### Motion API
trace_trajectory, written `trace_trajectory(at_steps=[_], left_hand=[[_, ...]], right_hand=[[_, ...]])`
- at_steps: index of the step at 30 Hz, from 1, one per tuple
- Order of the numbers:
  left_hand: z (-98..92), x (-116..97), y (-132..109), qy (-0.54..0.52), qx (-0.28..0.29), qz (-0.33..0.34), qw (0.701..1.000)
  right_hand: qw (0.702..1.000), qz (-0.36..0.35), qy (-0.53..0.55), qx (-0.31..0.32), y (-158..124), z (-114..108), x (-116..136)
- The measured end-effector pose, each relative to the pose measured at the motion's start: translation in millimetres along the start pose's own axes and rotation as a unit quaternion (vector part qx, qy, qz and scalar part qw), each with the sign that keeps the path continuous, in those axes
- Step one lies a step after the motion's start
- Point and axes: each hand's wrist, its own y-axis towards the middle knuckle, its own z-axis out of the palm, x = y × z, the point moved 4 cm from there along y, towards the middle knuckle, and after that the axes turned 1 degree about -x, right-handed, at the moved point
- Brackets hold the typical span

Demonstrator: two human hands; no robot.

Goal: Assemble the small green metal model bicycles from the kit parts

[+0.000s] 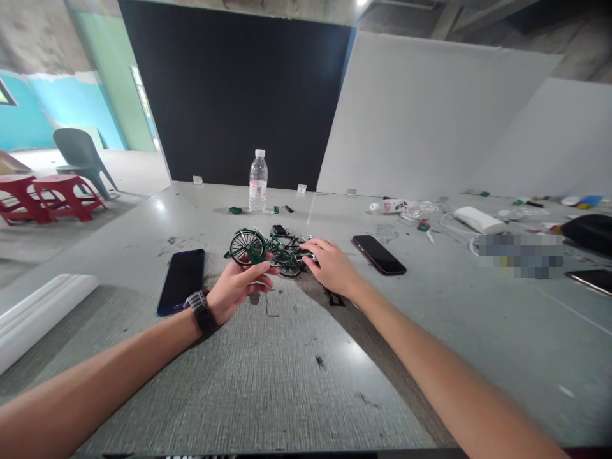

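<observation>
— Where the two hands meet, what do they have hold of?

— A green model bicycle [262,248] with spoked wheels, lying tipped over on the grey table [287,376]. The left hand [239,287] reaches in from the lower left, thumb and fingertips against the nearer wheel. The right hand [332,266] lies palm down over the bicycle's right end, fingers slightly spread. Whether either hand is clamped on the model or only touching it, I cannot tell: the fingers hide the contact.

— Where does the bicycle sit on the table?

— Near the middle, straight ahead of the person. A black wristwatch [201,310] is on the left wrist.

— What lies around it?

— Just left of the left hand, a dark blue phone [182,280] lies flat. To the right of the right hand, a black phone [378,255] lies at an angle. Behind the bicycle stands a clear water bottle [258,182] with a white cap, upright. Far to the right are a white oblong box [479,220] and small scattered bits. Beyond the table's left edge are red stools [62,194] and a grey chair [81,156].
</observation>
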Motion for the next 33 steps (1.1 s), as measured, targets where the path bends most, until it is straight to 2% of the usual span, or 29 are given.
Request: trace_trajectory(at_steps=[6,24,33], left_hand=[[-0.1,0,0,0.006,0.001,-0.004,1.000],[-0.2,2,2,0.003,0.008,-0.005,1.000],[-0.7,3,1,0.009,0.001,-0.007,1.000]], right_hand=[[1.000,-0.022,-0.011,0.007,2,9,1],[0.996,-0.028,-0.078,0.017,4,0,-14],[0.993,-0.041,-0.112,0.010,5,7,-24]])
